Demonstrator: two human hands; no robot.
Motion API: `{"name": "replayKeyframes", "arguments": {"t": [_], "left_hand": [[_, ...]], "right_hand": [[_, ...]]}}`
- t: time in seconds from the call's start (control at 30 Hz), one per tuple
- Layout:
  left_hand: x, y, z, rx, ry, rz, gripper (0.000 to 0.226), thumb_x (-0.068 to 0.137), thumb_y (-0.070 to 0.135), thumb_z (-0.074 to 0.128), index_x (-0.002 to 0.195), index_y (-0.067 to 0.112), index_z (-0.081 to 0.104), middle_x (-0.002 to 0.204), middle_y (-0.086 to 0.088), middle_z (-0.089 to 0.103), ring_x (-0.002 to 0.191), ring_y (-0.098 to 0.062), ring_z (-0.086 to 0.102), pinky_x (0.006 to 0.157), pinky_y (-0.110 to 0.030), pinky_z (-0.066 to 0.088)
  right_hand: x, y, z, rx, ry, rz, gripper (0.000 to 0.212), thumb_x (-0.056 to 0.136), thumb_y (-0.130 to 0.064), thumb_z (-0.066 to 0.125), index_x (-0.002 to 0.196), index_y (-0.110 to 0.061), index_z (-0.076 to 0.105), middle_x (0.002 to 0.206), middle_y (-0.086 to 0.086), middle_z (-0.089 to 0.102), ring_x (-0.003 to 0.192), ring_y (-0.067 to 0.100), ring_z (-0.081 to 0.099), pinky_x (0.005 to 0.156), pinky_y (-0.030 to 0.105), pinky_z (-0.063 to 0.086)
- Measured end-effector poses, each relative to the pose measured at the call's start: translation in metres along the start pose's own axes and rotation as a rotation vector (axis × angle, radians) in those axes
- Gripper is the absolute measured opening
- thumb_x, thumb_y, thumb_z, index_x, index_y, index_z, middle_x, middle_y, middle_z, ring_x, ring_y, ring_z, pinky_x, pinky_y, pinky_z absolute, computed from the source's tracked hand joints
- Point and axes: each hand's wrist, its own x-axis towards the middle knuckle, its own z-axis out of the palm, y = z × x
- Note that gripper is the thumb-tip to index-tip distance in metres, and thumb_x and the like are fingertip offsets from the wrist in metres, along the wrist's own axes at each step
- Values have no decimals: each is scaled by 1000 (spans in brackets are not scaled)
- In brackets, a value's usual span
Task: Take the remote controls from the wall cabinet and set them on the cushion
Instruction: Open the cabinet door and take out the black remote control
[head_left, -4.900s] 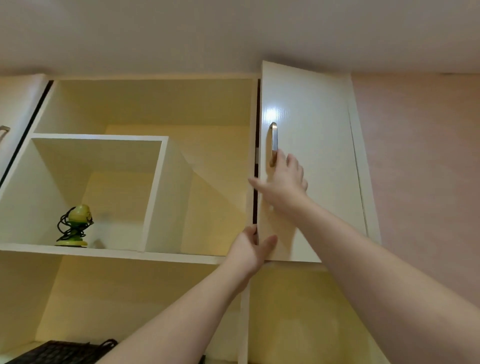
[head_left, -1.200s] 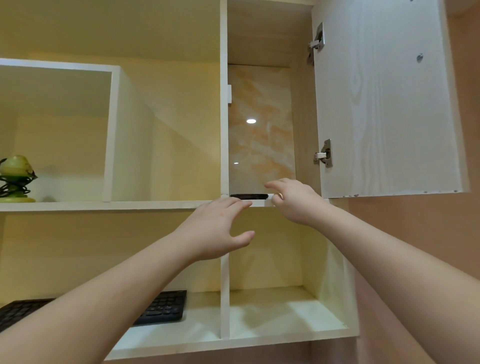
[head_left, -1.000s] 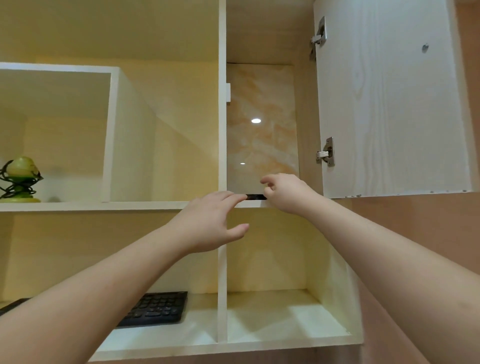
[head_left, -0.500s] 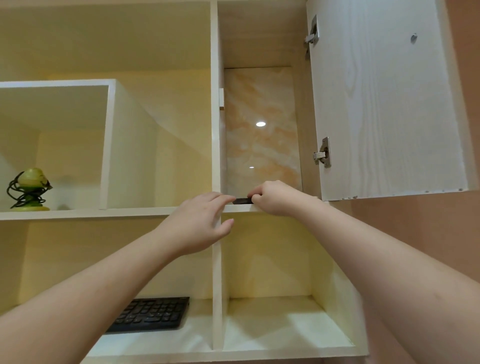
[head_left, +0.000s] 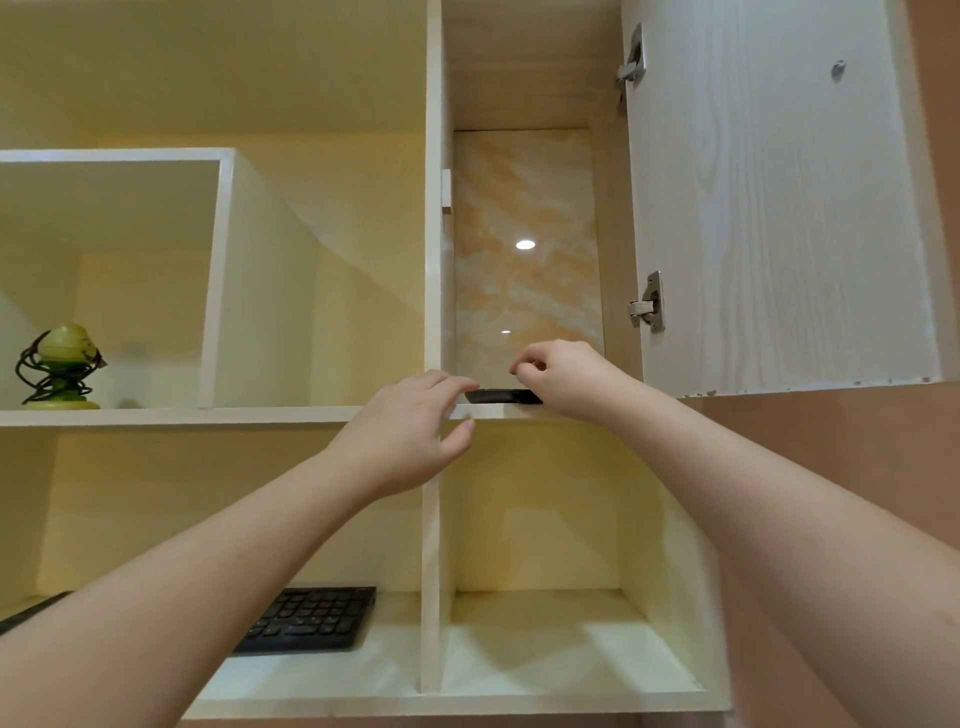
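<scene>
A black remote control (head_left: 500, 396) lies flat at the front edge of the shelf inside the open wall cabinet (head_left: 524, 270), in the narrow compartment with the marbled back panel. The right hand (head_left: 563, 376) is at its right end with fingers curled around that end, gripping it. The left hand (head_left: 408, 434) hovers just left of the remote, fingers relaxed and spread, fingertips near its left end; whether they touch it I cannot tell. The cabinet door (head_left: 784, 197) stands swung open to the right. A black keyboard (head_left: 311, 618) rests on the lower shelf, and a green ornament (head_left: 60, 366) sits in the left cubby.
</scene>
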Motion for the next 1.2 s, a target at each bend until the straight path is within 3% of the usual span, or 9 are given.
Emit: {"name": "replayKeyframes", "arguments": {"t": [0.13,0.3,0.43,0.63,0.8,0.93,1.03,1.1,1.2], "left_hand": [[2,2,3,-24,13,11,44,96,37,44,139,29,42,133,9,51,124,-12,44,100,-29,36],[6,4,4,-114,9,-8,44,97,33,44,140,25,42,135,9,48,124,-10,43,98,-22,34],[12,11,3,-230,-21,-66,46,96,32,47,141,25,42,137,6,49,120,-11,47,100,-25,38],[21,15,5,-272,-72,-96,54,92,31,55,143,24,39,137,3,51,123,-12,48,100,-24,39],[28,15,8,-244,-71,-96,61,88,31,63,143,22,40,139,-1,50,125,-15,49,102,-27,40],[34,12,12,-250,-81,-116,62,87,32,65,142,23,40,139,0,51,123,-16,50,99,-28,42],[38,10,13,-233,-101,-134,65,86,31,66,143,22,38,140,-1,50,124,-18,50,100,-29,42],[43,12,12,-236,-115,-152,66,85,31,67,144,22,38,140,-2,50,124,-19,50,101,-32,42],[54,17,10,-218,-136,-177,64,87,26,61,145,22,35,142,-3,49,126,-21,48,102,-33,42]], "right_hand": [[5,-6,9,-79,-54,41,51,83,-59,56,111,-17,65,106,0,66,94,19,62,78,33,53],[3,-1,3,-63,-39,104,35,84,-40,56,112,-21,63,99,0,63,70,14,56,51,25,39],[-3,13,-11,-65,-61,127,32,83,-34,54,112,-25,63,106,-4,66,90,16,60,64,25,45],[-9,32,-27,-65,-92,123,28,85,-32,55,109,-23,65,102,-4,68,88,15,61,71,27,48],[-10,37,-22,-97,-85,146,44,84,-55,57,107,-20,68,103,-1,68,96,19,61,84,33,50],[-7,41,-19,-86,-50,144,43,80,-55,62,102,-19,70,96,-2,68,89,18,61,75,30,51],[-9,43,-21,-31,-37,141,31,79,-48,66,85,-17,69,74,-3,61,71,18,54,58,26,40],[-11,43,-24,-19,-44,138,29,77,-44,67,81,-16,70,73,1,62,71,21,55,60,28,40],[-12,43,-26,-29,-42,134,30,77,-44,68,93,-19,72,89,2,70,82,19,62,70,29,47]]}}
